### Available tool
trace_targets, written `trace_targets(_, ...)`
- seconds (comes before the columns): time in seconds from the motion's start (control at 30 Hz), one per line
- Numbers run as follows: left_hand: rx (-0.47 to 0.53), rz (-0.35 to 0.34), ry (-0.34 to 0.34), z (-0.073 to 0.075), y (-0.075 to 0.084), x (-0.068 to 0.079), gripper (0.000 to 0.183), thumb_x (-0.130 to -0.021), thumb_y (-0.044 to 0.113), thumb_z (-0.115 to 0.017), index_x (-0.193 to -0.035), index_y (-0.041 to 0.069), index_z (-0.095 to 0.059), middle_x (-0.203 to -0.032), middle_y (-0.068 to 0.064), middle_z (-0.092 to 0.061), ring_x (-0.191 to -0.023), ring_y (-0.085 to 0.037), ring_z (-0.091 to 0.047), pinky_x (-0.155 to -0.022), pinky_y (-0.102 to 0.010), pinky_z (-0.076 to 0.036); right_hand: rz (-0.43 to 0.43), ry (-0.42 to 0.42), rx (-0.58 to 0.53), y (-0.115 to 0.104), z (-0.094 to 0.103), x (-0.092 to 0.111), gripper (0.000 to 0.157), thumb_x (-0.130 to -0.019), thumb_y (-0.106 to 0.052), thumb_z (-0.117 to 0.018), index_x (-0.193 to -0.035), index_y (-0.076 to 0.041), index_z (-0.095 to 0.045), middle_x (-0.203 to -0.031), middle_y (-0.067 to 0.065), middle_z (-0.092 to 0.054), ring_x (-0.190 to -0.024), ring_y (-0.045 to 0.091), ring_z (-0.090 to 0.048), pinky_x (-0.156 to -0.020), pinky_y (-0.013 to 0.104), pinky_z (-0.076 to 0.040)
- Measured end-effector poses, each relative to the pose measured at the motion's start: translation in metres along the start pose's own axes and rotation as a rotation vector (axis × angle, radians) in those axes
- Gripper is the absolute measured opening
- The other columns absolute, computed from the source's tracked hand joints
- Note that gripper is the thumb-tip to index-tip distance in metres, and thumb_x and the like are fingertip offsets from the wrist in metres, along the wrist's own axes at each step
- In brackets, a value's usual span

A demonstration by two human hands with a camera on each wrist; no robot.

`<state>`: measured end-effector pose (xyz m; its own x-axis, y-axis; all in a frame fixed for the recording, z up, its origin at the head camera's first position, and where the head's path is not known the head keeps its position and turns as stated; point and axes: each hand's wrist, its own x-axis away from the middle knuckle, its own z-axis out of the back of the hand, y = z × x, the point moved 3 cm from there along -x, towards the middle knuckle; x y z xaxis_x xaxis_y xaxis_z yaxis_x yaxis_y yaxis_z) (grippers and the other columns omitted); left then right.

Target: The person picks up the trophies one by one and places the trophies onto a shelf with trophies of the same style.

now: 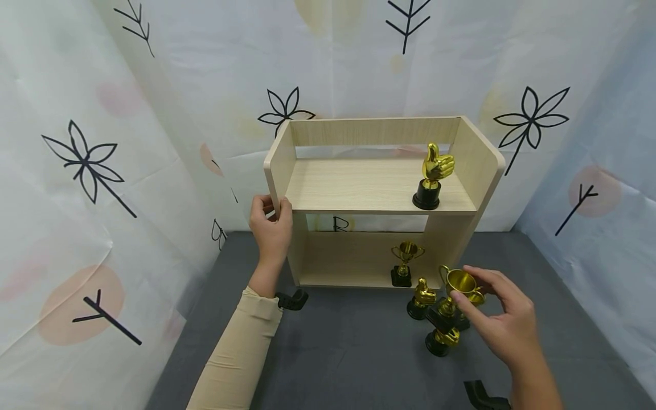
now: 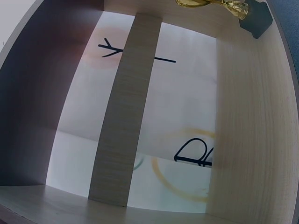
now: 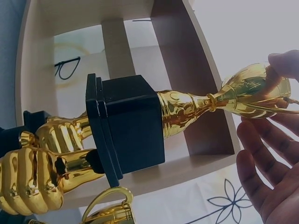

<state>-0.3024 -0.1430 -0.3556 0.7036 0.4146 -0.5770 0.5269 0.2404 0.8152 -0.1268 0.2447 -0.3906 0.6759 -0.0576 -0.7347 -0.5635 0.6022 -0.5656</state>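
My left hand (image 1: pixel 270 230) grips the left side panel of a pale wooden two-tier shelf (image 1: pixel 348 185), thumb in front and fingers curled round the edge. In the right hand (image 1: pixel 509 322), a gold cup trophy (image 1: pixel 459 282) is pinched by its cup between thumb and fingers. Its black base (image 3: pixel 128 126) hangs tilted above other trophies in front of the shelf. Below it on the table are two thumbs-up trophies, one nearer the shelf (image 1: pixel 424 294) and one closer to me (image 1: pixel 445 340). Another gold cup (image 1: pixel 478 297) is partly hidden behind the held one.
A gold thumbs-up trophy (image 1: pixel 435 168) stands at the right of the upper tier. On the lower tier, also to the right, is a small cup trophy (image 1: pixel 406 253). Patterned white cloth (image 1: pixel 348 68) hangs behind and beside the dark grey table (image 1: pixel 338 347).
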Motion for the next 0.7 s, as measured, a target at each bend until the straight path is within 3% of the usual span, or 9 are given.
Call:
trace_targets(0.2,-0.011,0.014,-0.009,0.002,0.027,0.006,0.019,-0.102,0.003,-0.063,-0.113,-0.012,-0.059,-0.109,-0.029,-0.062,-0.102,-0.039,-0.068,-0.085,-0.045,-0.056,-0.005,-0.005,0.008,-0.004,-0.002,-0.002,0.062,-0.068,0.015,-0.088,-0.126,-0.003,-0.075,-0.115,-0.020,-0.069,-0.096,-0.006,-0.060,-0.090,0.005,-0.045)
trace_targets(0.47,-0.013,-0.008,-0.007,0.000,-0.003,-0.001,0.020,-0.103,0.009,-0.066,-0.113,-0.007,-0.061,-0.109,-0.025,-0.062,-0.100,-0.034,-0.068,-0.081,-0.036,-0.054,0.000,-0.016,-0.014,-0.006,-0.005,-0.005,0.060,-0.069,0.015,-0.087,-0.126,-0.001,-0.075,-0.112,-0.017,-0.069,-0.095,-0.005,-0.059,-0.089,0.007,-0.045)
trace_targets(0.7,0.006,-0.034,-0.015,0.002,-0.008,-0.002,0.020,-0.102,0.016,-0.070,-0.110,-0.001,-0.064,-0.106,-0.019,-0.064,-0.097,-0.027,-0.069,-0.080,-0.034,-0.057,-0.025,-0.048,-0.025,-0.005,-0.009,-0.006,0.058,-0.072,0.013,-0.087,-0.126,-0.002,-0.075,-0.109,-0.015,-0.069,-0.092,-0.002,-0.058,-0.086,0.009,-0.045)
